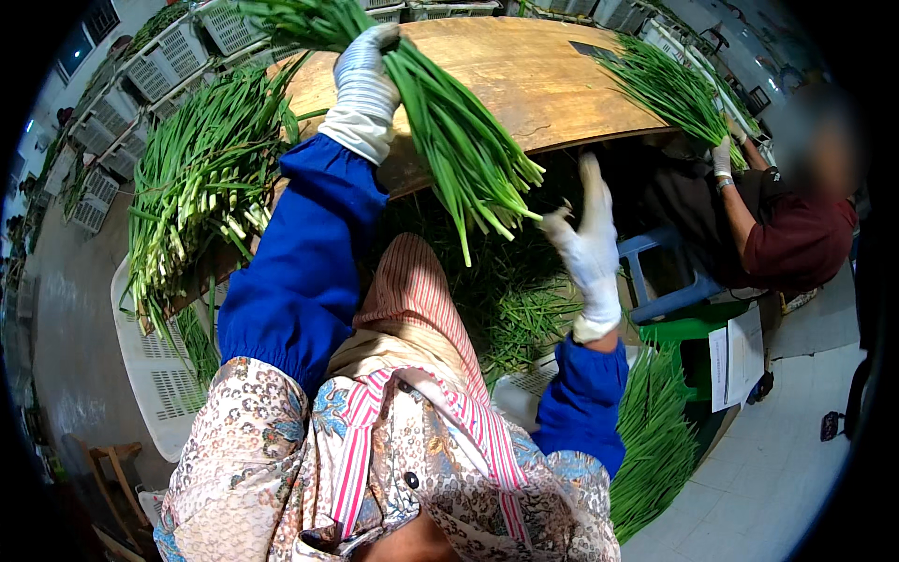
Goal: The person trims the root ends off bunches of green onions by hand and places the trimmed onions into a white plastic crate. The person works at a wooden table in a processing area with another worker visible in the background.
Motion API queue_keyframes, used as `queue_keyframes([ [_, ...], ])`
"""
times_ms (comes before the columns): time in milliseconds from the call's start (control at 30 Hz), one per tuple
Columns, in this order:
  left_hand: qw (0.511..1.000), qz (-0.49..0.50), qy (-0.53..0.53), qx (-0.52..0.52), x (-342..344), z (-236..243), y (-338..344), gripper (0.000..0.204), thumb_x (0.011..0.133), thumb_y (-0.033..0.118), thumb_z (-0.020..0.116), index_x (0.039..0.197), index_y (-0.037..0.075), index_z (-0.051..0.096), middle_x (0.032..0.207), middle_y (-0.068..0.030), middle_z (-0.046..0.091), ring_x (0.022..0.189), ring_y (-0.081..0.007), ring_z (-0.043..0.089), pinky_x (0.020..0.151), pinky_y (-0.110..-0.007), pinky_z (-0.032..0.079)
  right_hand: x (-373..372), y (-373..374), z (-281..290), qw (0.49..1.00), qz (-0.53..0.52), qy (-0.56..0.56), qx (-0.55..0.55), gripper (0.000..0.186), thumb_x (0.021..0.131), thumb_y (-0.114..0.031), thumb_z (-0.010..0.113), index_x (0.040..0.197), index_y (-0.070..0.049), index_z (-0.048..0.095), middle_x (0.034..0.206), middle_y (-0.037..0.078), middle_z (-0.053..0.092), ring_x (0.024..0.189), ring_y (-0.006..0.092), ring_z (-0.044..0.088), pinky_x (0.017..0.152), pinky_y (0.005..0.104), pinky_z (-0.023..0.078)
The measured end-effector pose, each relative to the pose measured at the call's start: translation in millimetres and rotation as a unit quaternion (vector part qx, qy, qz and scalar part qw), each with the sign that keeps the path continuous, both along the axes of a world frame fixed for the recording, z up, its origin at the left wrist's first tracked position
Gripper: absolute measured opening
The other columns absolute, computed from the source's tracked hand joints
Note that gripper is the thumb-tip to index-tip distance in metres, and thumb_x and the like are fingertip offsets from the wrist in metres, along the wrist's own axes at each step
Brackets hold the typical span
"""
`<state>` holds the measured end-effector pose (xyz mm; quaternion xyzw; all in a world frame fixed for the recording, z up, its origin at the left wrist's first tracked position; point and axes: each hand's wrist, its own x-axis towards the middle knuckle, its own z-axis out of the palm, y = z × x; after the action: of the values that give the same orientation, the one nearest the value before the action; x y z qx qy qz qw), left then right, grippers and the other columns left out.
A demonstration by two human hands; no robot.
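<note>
My left hand (363,84), in a white glove, is closed around a bunch of garlic chives (459,136) above the wooden table. The long green leaves trail off past the top edge of the picture, and the pale stem ends point down to the right. My right hand (590,239), also gloved, is close to those stem ends over the table's near edge. Its fingers are stretched apart and nothing shows in them. To the left of my left arm lies a big heap of garlic chives (211,178), its pale ends toward me.
The curved wooden table (496,51) spans the far side. At right a co-worker's gloved hand (721,157) touches another bunch (665,89). A blue stool (670,272), a green crate (688,332) and more chives (651,440) are at right; a white crate (154,361) is at left.
</note>
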<state>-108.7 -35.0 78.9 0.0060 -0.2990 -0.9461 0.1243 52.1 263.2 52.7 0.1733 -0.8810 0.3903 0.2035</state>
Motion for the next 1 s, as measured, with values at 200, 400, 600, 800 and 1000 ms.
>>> queue_keyframes([
  [200,0.996,-0.027,-0.069,-0.047,3,37,33,0.013,0.071,0.0,0.071,0.079,0.001,0.061,0.07,-0.0085,0.061,0.057,-0.0233,0.06,0.053,-0.04,0.053,-44,-104,28,0.953,-0.04,-0.077,0.289,0.113,0.065,-0.035,0.079,0.146,-0.007,0.005,0.118,0.024,0.046,0.098,0.0374,0.057,0.087,0.0434,0.048],
  [400,0.955,-0.169,0.058,-0.235,28,82,28,0.023,0.087,0.031,0.061,0.091,0.008,0.065,0.08,-0.0041,0.067,0.069,-0.0157,0.063,0.067,-0.028,0.051,-113,-58,55,0.914,0.265,-0.275,-0.134,0.067,0.072,-0.021,0.072,0.13,0.0,0.045,0.1,0.011,0.064,0.088,0.0178,0.061,0.083,0.0318,0.048],
  [600,0.929,-0.007,-0.013,-0.369,-4,7,-2,0.063,0.075,0.041,0.072,0.125,0.009,0.053,0.125,-0.015,0.054,0.118,-0.0224,0.048,0.1,-0.04,0.035,-203,-44,-19,0.948,0.199,-0.249,-0.018,0.057,0.08,-0.034,0.063,0.124,-0.001,0.052,0.112,0.018,0.062,0.101,0.0261,0.059,0.091,0.0321,0.043],
  [800,0.874,0.145,-0.082,-0.456,88,-36,3,0.067,0.075,0.031,0.071,0.129,0.002,0.044,0.111,-0.0089,0.056,0.087,-0.0139,0.056,0.066,-0.025,0.049,-191,-16,13,0.981,0.059,-0.107,0.15,0.061,0.083,-0.049,0.059,0.121,-0.003,0.055,0.117,0.025,0.057,0.111,0.034,0.055,0.094,0.0362,0.042],
  [1000,0.731,0.07,0.018,-0.679,129,-66,13,0.042,0.075,0.017,0.069,0.114,0.003,0.058,0.107,-0.0125,0.06,0.095,-0.0245,0.059,0.085,-0.033,0.047,-143,-57,4,0.935,0.083,-0.035,0.343,0.061,0.08,-0.045,0.062,0.128,-0.01,0.048,0.127,0.022,0.049,0.116,0.0366,0.049,0.096,0.0419,0.041],
])
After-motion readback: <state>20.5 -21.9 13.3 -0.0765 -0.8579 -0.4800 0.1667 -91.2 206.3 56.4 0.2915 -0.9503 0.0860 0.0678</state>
